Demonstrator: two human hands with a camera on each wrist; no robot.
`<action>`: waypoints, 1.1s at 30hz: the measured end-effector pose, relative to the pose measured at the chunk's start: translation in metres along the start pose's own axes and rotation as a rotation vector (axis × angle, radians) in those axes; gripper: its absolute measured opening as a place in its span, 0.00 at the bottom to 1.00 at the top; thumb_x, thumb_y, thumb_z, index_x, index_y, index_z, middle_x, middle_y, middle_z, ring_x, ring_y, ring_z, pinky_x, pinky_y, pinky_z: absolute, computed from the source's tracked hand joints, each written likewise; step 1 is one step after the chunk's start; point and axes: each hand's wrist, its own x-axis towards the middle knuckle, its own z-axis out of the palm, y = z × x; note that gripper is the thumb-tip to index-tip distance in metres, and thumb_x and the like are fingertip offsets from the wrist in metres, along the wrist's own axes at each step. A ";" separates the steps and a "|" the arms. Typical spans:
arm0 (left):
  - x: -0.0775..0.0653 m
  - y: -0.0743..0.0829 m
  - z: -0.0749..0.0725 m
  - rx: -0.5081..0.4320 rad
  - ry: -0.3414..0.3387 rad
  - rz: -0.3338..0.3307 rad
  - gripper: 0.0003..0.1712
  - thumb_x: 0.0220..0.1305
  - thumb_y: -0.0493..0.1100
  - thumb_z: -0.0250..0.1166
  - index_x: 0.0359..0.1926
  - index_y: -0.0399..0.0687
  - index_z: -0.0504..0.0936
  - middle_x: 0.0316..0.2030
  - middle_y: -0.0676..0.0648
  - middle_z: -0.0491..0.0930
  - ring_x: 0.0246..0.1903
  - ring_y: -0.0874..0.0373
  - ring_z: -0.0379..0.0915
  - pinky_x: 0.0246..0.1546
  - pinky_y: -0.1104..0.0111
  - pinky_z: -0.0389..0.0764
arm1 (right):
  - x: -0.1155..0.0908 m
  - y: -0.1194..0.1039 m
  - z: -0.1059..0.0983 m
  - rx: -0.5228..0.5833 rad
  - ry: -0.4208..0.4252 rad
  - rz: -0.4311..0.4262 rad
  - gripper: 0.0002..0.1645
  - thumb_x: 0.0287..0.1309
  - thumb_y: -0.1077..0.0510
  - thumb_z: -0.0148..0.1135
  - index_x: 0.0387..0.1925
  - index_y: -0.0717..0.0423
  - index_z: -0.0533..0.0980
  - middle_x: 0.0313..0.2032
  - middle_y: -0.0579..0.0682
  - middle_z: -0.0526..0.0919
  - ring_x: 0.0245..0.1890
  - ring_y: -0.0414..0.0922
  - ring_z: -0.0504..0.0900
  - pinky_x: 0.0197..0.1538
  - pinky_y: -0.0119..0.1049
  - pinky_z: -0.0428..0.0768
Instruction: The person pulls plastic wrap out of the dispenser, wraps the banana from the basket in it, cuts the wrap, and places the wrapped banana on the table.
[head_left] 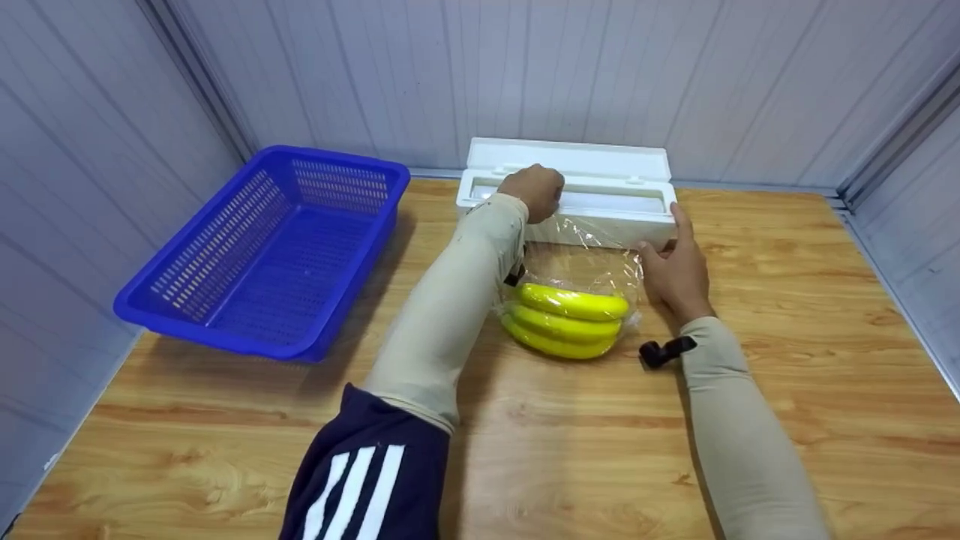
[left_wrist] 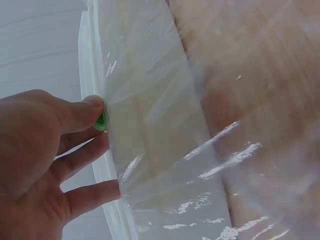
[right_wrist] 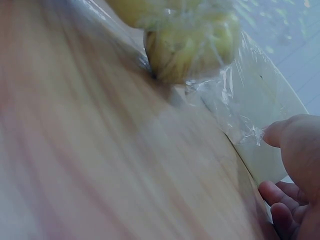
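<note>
A long white cling film box stands at the back of the table with its lid tipped back. Clear cling film runs from its front edge over several yellow bananas lying side by side. My left hand is at the box's front top edge. In the left wrist view, its thumb and a finger pinch a small green slider there. My right hand holds the right end of the box, thumb on the front face by the film, index finger along the end.
A blue plastic basket with slotted sides stands on the wooden table to the left. Pale panelled walls close off the back and both sides, and the box stands near the back one.
</note>
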 end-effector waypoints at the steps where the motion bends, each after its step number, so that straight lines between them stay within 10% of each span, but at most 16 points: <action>1: 0.000 0.000 0.000 0.008 0.007 -0.002 0.10 0.70 0.38 0.56 0.44 0.46 0.83 0.42 0.48 0.84 0.42 0.55 0.77 0.45 0.59 0.80 | 0.000 0.000 0.000 0.002 0.001 0.000 0.48 0.67 0.46 0.60 0.79 0.31 0.44 0.52 0.65 0.79 0.49 0.55 0.79 0.49 0.51 0.74; 8: -0.002 -0.005 -0.001 0.033 -0.002 -0.068 0.12 0.73 0.49 0.59 0.50 0.53 0.84 0.49 0.50 0.83 0.48 0.52 0.79 0.47 0.56 0.80 | 0.000 0.000 -0.002 0.011 0.006 0.005 0.49 0.67 0.45 0.61 0.79 0.30 0.44 0.52 0.64 0.80 0.48 0.54 0.79 0.47 0.50 0.75; 33: -0.009 -0.018 -0.002 -0.054 0.035 -0.053 0.10 0.70 0.38 0.58 0.45 0.43 0.84 0.44 0.45 0.84 0.45 0.51 0.78 0.48 0.60 0.79 | 0.000 -0.002 -0.001 0.012 -0.017 0.021 0.49 0.67 0.44 0.60 0.79 0.28 0.43 0.54 0.63 0.79 0.49 0.53 0.78 0.48 0.48 0.73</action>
